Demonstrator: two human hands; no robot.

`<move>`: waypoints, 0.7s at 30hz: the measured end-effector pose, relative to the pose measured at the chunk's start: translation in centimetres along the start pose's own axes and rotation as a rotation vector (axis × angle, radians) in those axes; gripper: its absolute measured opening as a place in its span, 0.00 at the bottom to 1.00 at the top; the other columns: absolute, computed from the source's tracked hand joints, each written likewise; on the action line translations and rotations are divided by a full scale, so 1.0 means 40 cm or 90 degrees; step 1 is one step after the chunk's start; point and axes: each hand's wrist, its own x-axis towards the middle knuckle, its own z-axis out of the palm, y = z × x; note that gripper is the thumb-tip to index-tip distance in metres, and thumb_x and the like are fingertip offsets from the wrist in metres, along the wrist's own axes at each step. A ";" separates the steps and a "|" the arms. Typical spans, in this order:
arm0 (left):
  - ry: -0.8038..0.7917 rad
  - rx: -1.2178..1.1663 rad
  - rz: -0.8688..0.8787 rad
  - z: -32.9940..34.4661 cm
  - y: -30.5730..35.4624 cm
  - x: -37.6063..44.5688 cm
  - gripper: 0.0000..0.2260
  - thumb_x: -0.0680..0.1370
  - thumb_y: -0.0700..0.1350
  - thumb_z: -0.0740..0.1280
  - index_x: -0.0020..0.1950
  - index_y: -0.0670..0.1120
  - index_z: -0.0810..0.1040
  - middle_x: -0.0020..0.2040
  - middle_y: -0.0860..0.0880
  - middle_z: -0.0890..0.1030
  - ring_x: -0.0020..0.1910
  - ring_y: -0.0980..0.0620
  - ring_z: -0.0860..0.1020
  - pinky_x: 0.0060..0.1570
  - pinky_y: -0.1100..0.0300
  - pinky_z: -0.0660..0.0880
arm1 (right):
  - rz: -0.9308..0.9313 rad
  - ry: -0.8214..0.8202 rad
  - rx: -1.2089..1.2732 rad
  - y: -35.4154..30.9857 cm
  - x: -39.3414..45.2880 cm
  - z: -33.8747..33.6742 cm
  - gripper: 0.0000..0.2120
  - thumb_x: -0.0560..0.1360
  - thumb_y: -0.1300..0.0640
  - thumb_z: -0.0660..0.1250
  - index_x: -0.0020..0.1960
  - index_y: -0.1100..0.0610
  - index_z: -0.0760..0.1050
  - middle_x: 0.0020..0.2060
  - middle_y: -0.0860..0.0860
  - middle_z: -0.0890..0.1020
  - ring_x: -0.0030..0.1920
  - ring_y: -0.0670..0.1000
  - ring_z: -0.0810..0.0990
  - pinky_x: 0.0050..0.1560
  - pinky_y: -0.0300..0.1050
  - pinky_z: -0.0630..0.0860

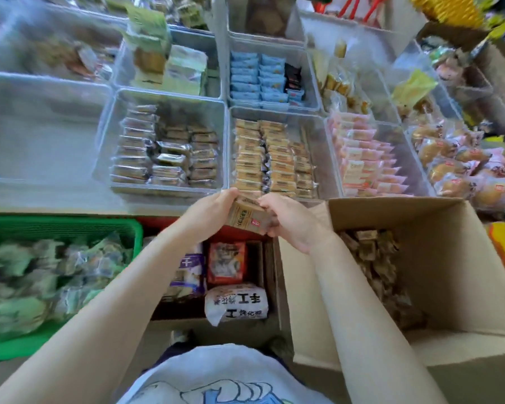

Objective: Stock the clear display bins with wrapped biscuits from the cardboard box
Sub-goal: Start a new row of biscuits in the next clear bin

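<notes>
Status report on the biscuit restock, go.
Both hands, left and right, grip biscuit stack. Tan bin just ahead, nearly full. Box at right. Nothing blocking.

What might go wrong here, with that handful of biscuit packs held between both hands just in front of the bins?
1. The stack of tan packs is only squeezed between the left hand and right hand; loose ones might slip onto the goods below.
2. The tan-pack bin looks nearly full at its near edge, so pushing more in could topple the rows.
3. The neighbouring bin of darker packs sits close, so a pack may land there.
</notes>
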 end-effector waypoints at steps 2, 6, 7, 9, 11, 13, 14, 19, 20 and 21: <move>0.028 0.022 0.006 -0.072 -0.032 -0.006 0.19 0.87 0.49 0.49 0.74 0.47 0.69 0.69 0.41 0.74 0.66 0.42 0.73 0.59 0.56 0.68 | -0.021 0.029 -0.019 -0.027 0.025 0.072 0.10 0.81 0.56 0.57 0.54 0.59 0.74 0.41 0.56 0.76 0.33 0.49 0.74 0.35 0.43 0.67; 0.040 0.033 0.022 -0.175 -0.096 0.014 0.24 0.86 0.58 0.48 0.75 0.49 0.70 0.74 0.45 0.71 0.72 0.46 0.69 0.69 0.55 0.63 | -0.074 0.140 -0.098 -0.070 0.062 0.186 0.09 0.79 0.54 0.61 0.52 0.57 0.77 0.42 0.51 0.79 0.41 0.53 0.78 0.44 0.49 0.75; 0.044 0.030 0.032 -0.203 -0.112 0.025 0.25 0.86 0.58 0.48 0.77 0.48 0.68 0.76 0.46 0.70 0.74 0.47 0.67 0.70 0.56 0.61 | -0.092 0.157 -0.115 -0.083 0.075 0.216 0.07 0.79 0.54 0.62 0.52 0.55 0.78 0.43 0.50 0.80 0.43 0.55 0.79 0.46 0.51 0.78; 0.047 0.008 0.049 -0.234 -0.126 0.043 0.24 0.86 0.58 0.49 0.77 0.49 0.68 0.73 0.47 0.72 0.71 0.47 0.70 0.69 0.58 0.62 | -0.117 0.184 -0.127 -0.098 0.093 0.253 0.05 0.80 0.54 0.63 0.52 0.53 0.78 0.45 0.50 0.81 0.47 0.55 0.82 0.51 0.54 0.80; 0.029 -0.051 0.052 -0.264 -0.142 0.067 0.20 0.86 0.58 0.51 0.72 0.52 0.72 0.63 0.47 0.79 0.57 0.47 0.78 0.65 0.52 0.72 | -0.130 0.216 -0.127 -0.111 0.116 0.280 0.04 0.79 0.52 0.65 0.52 0.51 0.77 0.46 0.50 0.81 0.48 0.53 0.81 0.52 0.53 0.80; 0.015 -0.140 0.057 -0.284 -0.162 0.096 0.15 0.85 0.57 0.54 0.64 0.54 0.76 0.52 0.49 0.79 0.47 0.50 0.76 0.55 0.52 0.76 | -0.128 0.223 -0.095 -0.114 0.145 0.291 0.07 0.78 0.49 0.68 0.54 0.49 0.77 0.49 0.49 0.82 0.51 0.50 0.81 0.54 0.51 0.80; 0.020 -0.183 0.067 -0.294 -0.173 0.105 0.14 0.85 0.58 0.56 0.62 0.55 0.77 0.49 0.50 0.79 0.46 0.51 0.75 0.52 0.52 0.75 | -0.119 0.198 -0.075 -0.114 0.159 0.291 0.12 0.76 0.46 0.70 0.56 0.48 0.77 0.51 0.49 0.82 0.52 0.49 0.81 0.55 0.50 0.80; 0.011 -0.238 0.136 -0.318 -0.217 0.152 0.13 0.85 0.52 0.59 0.65 0.52 0.79 0.52 0.56 0.81 0.52 0.54 0.78 0.55 0.56 0.74 | -0.088 0.069 -0.029 -0.118 0.223 0.283 0.13 0.77 0.51 0.73 0.58 0.56 0.79 0.46 0.50 0.84 0.44 0.48 0.82 0.47 0.42 0.78; 0.059 -0.188 0.147 -0.324 -0.224 0.173 0.13 0.85 0.50 0.59 0.66 0.52 0.78 0.58 0.54 0.80 0.58 0.54 0.77 0.59 0.56 0.72 | -0.088 0.087 -0.028 -0.121 0.240 0.281 0.12 0.77 0.52 0.73 0.57 0.56 0.79 0.46 0.51 0.84 0.43 0.48 0.82 0.45 0.41 0.78; 0.138 -0.097 0.150 -0.335 -0.232 0.200 0.14 0.85 0.48 0.59 0.68 0.50 0.76 0.63 0.52 0.78 0.64 0.53 0.74 0.62 0.56 0.69 | -0.082 0.114 -0.025 -0.123 0.260 0.275 0.11 0.77 0.52 0.72 0.56 0.55 0.79 0.47 0.52 0.84 0.43 0.48 0.82 0.45 0.41 0.77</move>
